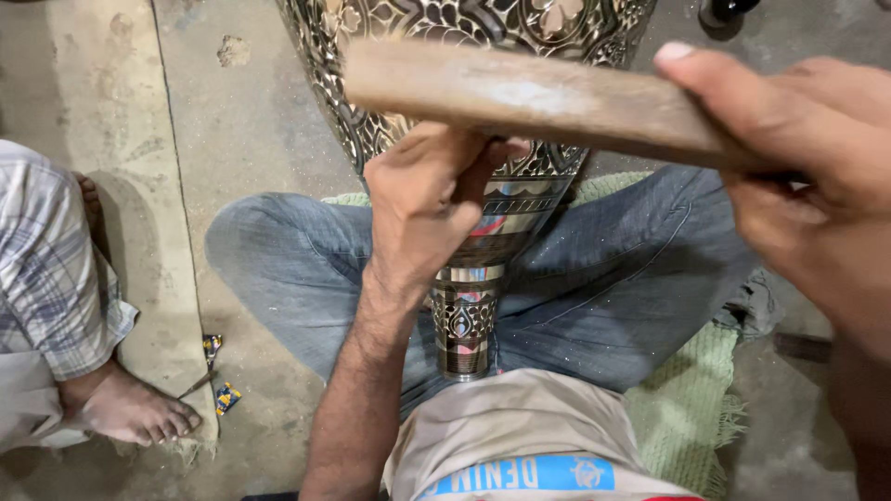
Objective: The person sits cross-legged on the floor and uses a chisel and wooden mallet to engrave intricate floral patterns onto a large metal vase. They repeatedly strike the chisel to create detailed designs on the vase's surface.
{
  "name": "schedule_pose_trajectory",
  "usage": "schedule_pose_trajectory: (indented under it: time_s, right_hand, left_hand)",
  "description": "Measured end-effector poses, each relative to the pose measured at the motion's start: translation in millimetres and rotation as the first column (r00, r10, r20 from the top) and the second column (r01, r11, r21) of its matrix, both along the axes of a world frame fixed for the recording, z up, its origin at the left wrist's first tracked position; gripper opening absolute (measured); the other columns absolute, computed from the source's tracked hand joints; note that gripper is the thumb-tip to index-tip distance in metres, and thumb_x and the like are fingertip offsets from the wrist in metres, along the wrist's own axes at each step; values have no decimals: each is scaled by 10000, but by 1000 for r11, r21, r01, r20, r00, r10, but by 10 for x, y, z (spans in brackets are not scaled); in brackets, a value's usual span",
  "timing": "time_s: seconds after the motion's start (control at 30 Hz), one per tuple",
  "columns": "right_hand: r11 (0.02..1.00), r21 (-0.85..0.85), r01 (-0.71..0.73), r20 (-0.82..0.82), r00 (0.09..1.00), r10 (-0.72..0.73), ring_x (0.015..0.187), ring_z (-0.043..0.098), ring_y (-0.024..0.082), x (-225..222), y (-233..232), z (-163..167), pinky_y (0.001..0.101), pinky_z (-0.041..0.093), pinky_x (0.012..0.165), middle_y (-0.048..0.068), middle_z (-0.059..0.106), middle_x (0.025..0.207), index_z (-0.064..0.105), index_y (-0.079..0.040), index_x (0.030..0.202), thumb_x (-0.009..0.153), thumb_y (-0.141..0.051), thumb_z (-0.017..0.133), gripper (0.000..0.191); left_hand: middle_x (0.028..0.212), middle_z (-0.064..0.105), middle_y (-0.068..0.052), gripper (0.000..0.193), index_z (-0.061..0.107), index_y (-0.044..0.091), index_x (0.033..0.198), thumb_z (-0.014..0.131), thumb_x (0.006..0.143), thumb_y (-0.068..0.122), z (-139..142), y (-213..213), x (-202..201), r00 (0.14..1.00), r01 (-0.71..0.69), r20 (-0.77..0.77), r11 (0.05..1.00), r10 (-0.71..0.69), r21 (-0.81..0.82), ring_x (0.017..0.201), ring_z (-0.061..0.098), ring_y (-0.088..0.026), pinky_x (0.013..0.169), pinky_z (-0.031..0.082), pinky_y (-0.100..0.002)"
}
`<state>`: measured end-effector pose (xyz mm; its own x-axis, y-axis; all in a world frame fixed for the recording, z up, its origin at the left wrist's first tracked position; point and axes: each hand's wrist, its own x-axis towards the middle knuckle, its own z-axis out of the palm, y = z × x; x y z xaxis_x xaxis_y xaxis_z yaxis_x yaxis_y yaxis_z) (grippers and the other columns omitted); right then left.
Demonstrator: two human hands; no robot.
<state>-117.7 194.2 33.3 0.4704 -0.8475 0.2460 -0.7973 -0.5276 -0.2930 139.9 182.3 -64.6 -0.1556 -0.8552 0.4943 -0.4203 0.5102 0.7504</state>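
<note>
Bare concrete floor [251,121], dusty & stained, w/ a green woven mat [691,408] spread under the seated person. Legs in blue jeans [613,278] are folded around a tall engraved metal vase [464,320]: its narrow neck points toward the person's belly, the wide ornate body runs up & out of view at top. Surface is dark w/ bright floral and leaf cutwork; the neck has shiny plain bands & a patterned band below them.

Left hand [427,199] is curled into a closed grip, resting on the vase where the body tapers to the neck; what's inside the fist is hidden, can't tell if it pinches a tool. Right hand [807,176] is close to the camera, fingers wrapped shut around one end of a wooden stick [538,97], thumb lying along its top. The stick lies roughly level across the view above the left hand, its far end over the vase body; looks blurred.

At left, another person's plaid sleeve [46,269] & bare foot [135,408] on the floor, well apart from the vase. Small coloured wrappers [223,394] lie near that foot. Beige shirt [529,436] at bottom centre.
</note>
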Motion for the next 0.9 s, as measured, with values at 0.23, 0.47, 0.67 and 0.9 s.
schedule_pose_trajectory:
  time_s: [0.23, 0.47, 0.67, 0.9]
  right_hand:
    - [994, 101, 51, 185, 980, -69, 803, 652, 191, 59, -14, 34, 300, 486, 692, 142, 685, 994, 616, -60, 1440, 963, 156, 739, 538]
    - [989, 95, 109, 177, 976, -125, 669, 575, 200, 76, -13, -30, 313, 434, 613, 161, 607, 855, 642, -21, 1421, 902, 149, 765, 559]
    - [989, 127, 81, 126, 987, -97, 676, 590, 172, 120, -61, 63, 289, 431, 606, 132, 616, 866, 664, -62, 1429, 874, 151, 732, 599]
    - [994, 75, 78, 46, 996, -82, 705, 590, 174, 62, -56, 69, 291, 422, 604, 152, 625, 927, 656, -66, 1451, 836, 234, 666, 684]
  left_hand:
    - [939, 754, -45, 382, 695, 81, 1249, 741, 916, -101, -23, -23, 35, 998, 26, 53, 1000, -25, -10, 816, 700, -143, 697, 572, -281]
    - [1019, 747, -36, 511, 644, 80, 1374, 683, 913, -138, 70, -31, 50, 996, 82, -26, 996, -81, 24, 806, 699, -123, 750, 604, -257]
    - [869, 752, -44, 433, 704, 43, 1236, 702, 843, -140, 101, -50, 102, 997, 76, 16, 979, -80, 187, 704, 626, -213, 661, 533, -335]
    - [1058, 778, -39, 415, 715, 101, 1181, 688, 827, -115, -23, -67, 182, 987, 151, 37, 987, -153, 53, 956, 754, -156, 874, 595, -341]
